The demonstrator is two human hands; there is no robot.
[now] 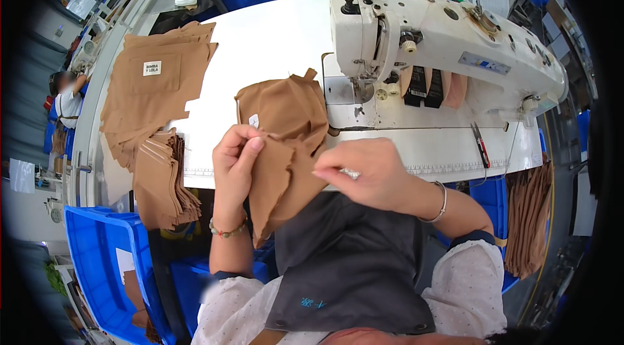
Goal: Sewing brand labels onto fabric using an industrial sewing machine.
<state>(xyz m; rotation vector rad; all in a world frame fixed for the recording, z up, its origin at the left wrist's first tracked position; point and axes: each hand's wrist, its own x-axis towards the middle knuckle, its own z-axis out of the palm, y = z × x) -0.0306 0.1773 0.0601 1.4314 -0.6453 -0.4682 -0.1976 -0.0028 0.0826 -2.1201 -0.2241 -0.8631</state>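
Note:
A brown fabric piece (286,108) with a small white label lies partly on the white table and hangs over its front edge toward my lap. My left hand (235,155) is closed on the cloth, pinching its edge between thumb and fingers. Just to the right of that cloth, my right hand (372,173) is held with thumb and fingertips pressed together. Whether a thread or anything else sits in that pinch is too small to make out. Beyond my right hand stands a white sewing machine (448,36), its needle area behind the cloth and to its right.
At left are a pile of brown cut pieces (146,88) and a thinner folded stack (156,182). A red-handled pointed tool (481,148) lies on the table (273,33) at right. Blue bins (97,215) stand below left; brown strips (530,215) hang at right. Another person (68,101) sits far left.

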